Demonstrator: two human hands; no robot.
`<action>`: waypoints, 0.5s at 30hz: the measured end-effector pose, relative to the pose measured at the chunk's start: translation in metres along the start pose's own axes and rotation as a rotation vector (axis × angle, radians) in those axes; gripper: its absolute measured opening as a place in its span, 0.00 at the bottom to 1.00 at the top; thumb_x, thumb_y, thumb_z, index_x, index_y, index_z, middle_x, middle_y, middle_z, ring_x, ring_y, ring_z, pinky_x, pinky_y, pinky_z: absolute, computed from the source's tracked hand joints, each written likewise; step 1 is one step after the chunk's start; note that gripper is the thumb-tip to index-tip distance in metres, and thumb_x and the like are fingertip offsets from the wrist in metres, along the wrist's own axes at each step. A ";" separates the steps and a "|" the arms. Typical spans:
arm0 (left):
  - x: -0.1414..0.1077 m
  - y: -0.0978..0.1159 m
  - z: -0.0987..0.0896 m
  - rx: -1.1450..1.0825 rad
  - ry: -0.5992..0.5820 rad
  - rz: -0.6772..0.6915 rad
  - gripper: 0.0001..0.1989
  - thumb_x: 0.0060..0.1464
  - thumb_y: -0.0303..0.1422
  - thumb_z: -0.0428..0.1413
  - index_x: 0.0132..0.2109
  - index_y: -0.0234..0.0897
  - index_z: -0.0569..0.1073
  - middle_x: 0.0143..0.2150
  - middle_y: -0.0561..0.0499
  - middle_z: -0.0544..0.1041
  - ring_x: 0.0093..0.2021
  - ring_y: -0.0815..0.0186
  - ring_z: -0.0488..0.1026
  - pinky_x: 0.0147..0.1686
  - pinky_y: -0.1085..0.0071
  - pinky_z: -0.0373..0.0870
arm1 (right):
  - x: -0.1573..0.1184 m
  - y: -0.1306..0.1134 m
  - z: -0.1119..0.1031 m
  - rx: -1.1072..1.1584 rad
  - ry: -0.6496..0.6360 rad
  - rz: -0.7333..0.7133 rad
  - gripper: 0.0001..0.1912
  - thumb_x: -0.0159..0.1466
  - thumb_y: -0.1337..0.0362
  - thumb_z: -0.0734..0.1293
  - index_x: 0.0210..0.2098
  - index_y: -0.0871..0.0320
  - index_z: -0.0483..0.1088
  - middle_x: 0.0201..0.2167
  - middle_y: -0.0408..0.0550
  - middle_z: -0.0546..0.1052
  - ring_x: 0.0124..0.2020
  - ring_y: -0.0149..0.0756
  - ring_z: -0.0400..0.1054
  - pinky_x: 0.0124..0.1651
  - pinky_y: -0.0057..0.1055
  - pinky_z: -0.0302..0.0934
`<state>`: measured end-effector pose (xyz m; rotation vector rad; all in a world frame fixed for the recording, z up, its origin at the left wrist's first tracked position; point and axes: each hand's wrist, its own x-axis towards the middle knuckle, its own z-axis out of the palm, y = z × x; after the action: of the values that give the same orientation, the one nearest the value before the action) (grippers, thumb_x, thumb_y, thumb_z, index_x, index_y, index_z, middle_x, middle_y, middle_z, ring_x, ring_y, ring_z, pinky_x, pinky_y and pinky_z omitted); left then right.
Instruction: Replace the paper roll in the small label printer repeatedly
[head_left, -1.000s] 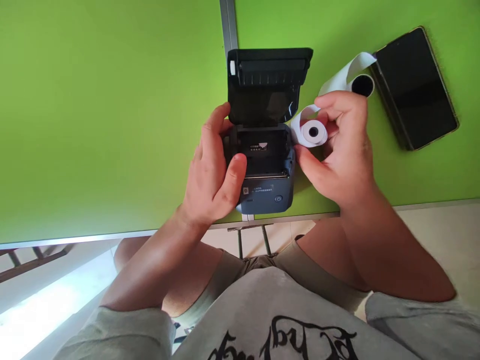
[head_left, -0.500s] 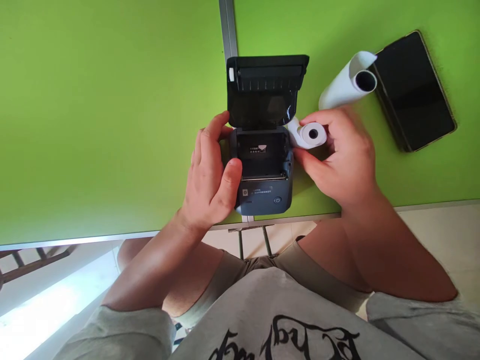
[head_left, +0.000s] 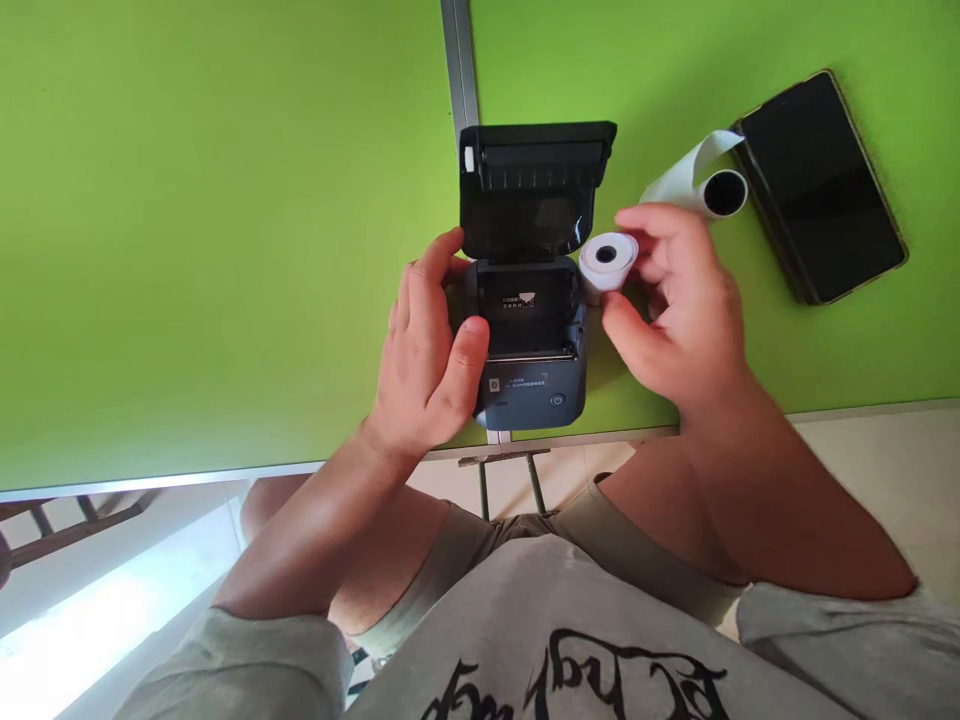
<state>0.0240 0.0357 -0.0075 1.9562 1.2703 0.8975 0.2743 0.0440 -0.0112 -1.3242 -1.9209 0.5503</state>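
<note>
A dark blue printer (head_left: 529,395) stands near the table's front edge, its black lid (head_left: 529,190) raised and its paper bay showing nothing but a label inside. My left hand (head_left: 431,345) grips the printer's left side, thumb on the front corner. Just right of the printer, a small white paper roll (head_left: 607,265) stands with its dark core facing up. My right hand (head_left: 679,300) has fingers and thumb around the roll's right side. Behind that hand lies a larger white roll (head_left: 675,185) with a loose end.
A black phone or tablet (head_left: 829,185) in a case lies at the right, close to the larger roll. A metal seam (head_left: 460,60) runs across the green table (head_left: 225,220) behind the printer. The table's front edge is just below the hands.
The small roll has shifted slightly left and turned more upright; its loose tail no longer shows. My right hand has moved with it. The larger roll looks more unrolled. The left hand still grips the printer.
</note>
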 end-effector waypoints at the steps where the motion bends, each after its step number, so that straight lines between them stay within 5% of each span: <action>1: 0.000 0.000 0.000 0.000 -0.001 -0.006 0.30 0.72 0.56 0.39 0.73 0.52 0.54 0.65 0.42 0.70 0.65 0.50 0.72 0.63 0.46 0.72 | 0.001 -0.002 0.000 -0.033 -0.013 -0.022 0.30 0.62 0.74 0.65 0.62 0.52 0.65 0.53 0.50 0.80 0.51 0.42 0.78 0.56 0.44 0.78; 5: -0.001 0.001 -0.001 0.004 -0.004 0.020 0.30 0.73 0.54 0.39 0.74 0.49 0.53 0.64 0.41 0.69 0.64 0.50 0.72 0.63 0.44 0.71 | 0.003 -0.005 -0.001 -0.134 -0.006 -0.077 0.25 0.58 0.75 0.68 0.54 0.54 0.73 0.49 0.52 0.78 0.50 0.44 0.78 0.52 0.43 0.79; 8: 0.000 0.000 0.000 -0.001 -0.002 0.016 0.29 0.73 0.55 0.39 0.74 0.51 0.53 0.64 0.41 0.70 0.63 0.50 0.72 0.62 0.43 0.71 | 0.000 -0.002 0.001 -0.083 0.017 -0.036 0.31 0.61 0.71 0.69 0.64 0.50 0.66 0.46 0.49 0.79 0.47 0.40 0.79 0.50 0.42 0.79; 11: 0.000 -0.001 0.000 -0.014 0.009 0.025 0.30 0.72 0.56 0.40 0.74 0.52 0.54 0.63 0.42 0.70 0.62 0.48 0.73 0.61 0.42 0.71 | -0.002 0.002 0.004 0.163 0.110 0.038 0.34 0.64 0.63 0.71 0.67 0.45 0.61 0.49 0.47 0.80 0.47 0.38 0.79 0.48 0.39 0.78; 15: -0.001 0.000 0.000 -0.043 -0.021 -0.024 0.29 0.72 0.57 0.41 0.74 0.60 0.53 0.64 0.45 0.69 0.64 0.49 0.72 0.65 0.43 0.69 | 0.001 0.000 0.004 0.612 0.156 0.109 0.25 0.66 0.52 0.69 0.62 0.43 0.67 0.44 0.44 0.78 0.40 0.36 0.76 0.27 0.29 0.70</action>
<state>0.0232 0.0355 -0.0078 1.9081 1.2506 0.8831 0.2707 0.0456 -0.0136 -1.0321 -1.3959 0.9658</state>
